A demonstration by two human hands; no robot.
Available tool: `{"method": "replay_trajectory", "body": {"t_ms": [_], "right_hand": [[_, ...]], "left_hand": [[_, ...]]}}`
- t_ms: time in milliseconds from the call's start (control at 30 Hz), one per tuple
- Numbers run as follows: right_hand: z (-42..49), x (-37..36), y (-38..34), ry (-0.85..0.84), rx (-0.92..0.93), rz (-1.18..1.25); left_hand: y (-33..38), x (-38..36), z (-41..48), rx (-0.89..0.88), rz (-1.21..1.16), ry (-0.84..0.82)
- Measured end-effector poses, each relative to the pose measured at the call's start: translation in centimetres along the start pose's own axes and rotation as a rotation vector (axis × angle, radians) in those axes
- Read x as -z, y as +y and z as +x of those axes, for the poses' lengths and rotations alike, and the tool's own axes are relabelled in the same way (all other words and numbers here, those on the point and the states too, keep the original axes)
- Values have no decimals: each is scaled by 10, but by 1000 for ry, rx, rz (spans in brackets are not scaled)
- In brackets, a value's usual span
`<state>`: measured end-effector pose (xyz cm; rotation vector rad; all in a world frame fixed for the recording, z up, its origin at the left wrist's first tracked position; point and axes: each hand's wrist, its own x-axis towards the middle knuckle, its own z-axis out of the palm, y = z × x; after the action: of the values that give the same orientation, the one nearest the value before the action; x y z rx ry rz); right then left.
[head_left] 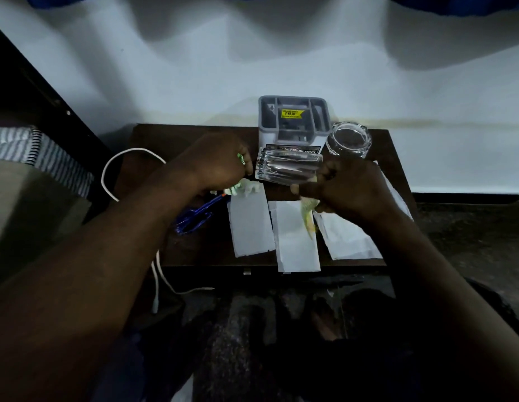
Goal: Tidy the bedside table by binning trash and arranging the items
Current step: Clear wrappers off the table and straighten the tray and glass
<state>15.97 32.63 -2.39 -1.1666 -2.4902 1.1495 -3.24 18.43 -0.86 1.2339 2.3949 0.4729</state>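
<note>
– White cable [107,169] loops off the table's [194,250] left edge, untouched as far as I can see. Next along, the left hand [220,161] has its fingertips pinched on a green scrap [241,158], with more crumpled bits [243,188] lying just under it.
– So the trash isn't binned?
– Not yet, I'd say. No bin shows in my view. Blue scissors [194,216] lie loose below that hand. Then come three paper strips [249,224] side by side towards the front edge, and the middle one hangs over it.
– And the glassware?
– One glass [287,168] lies on its side against the front of the grey organiser [293,120]. A jar [348,139] stands upright just right of it. I can't tell what, if anything, sits in the organiser's compartments. The right hand [348,187] is curled round a yellow-green wrapper [307,216], which hangs over the middle strip.
– How far along, then?
– Early, by my judgement. Both hands are on litter, and the binning, the tipped glass, the scissors and the strips are all left to do.
– Surface and room?
– Dark wood top, small, set against a pale wall [194,68] with a stained band at table height. There's striped bedding [49,161] on the left and a dark speckled floor [470,242] on the right. The light is poor.
</note>
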Motion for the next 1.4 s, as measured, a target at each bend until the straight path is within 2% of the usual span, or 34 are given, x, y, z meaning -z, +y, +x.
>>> {"method": "replay_trajectory", "body": {"t_ms": [133,200,300,400,533,867,1067,1200,1300,1400], "right_hand": [[6,0,3,121,81,38],[7,0,3,159,70,84],[7,-2,4,111,34,177],[3,-1,2,69,86,164],[-2,-2,-6,116,127,129],[6,-6,-8,143,65,114],[7,-1,-6,171,49,85],[8,4,-1,262,-5,157],[8,6,-1,302,23,183],[7,7,-2,346,51,230]], "left_hand": [[-2,-2,1,-4,46,4],[-3,-7,1,-17,147,4],[-4,-16,0,-34,246,27],[-3,-26,-2,-36,294,50],[1,-36,-5,-2,273,101],[0,-53,-7,43,191,178],[-2,-39,7,-61,378,218],[1,-27,6,-118,223,258],[11,-26,-1,-128,58,297],[15,-27,-2,-136,10,282]]}}
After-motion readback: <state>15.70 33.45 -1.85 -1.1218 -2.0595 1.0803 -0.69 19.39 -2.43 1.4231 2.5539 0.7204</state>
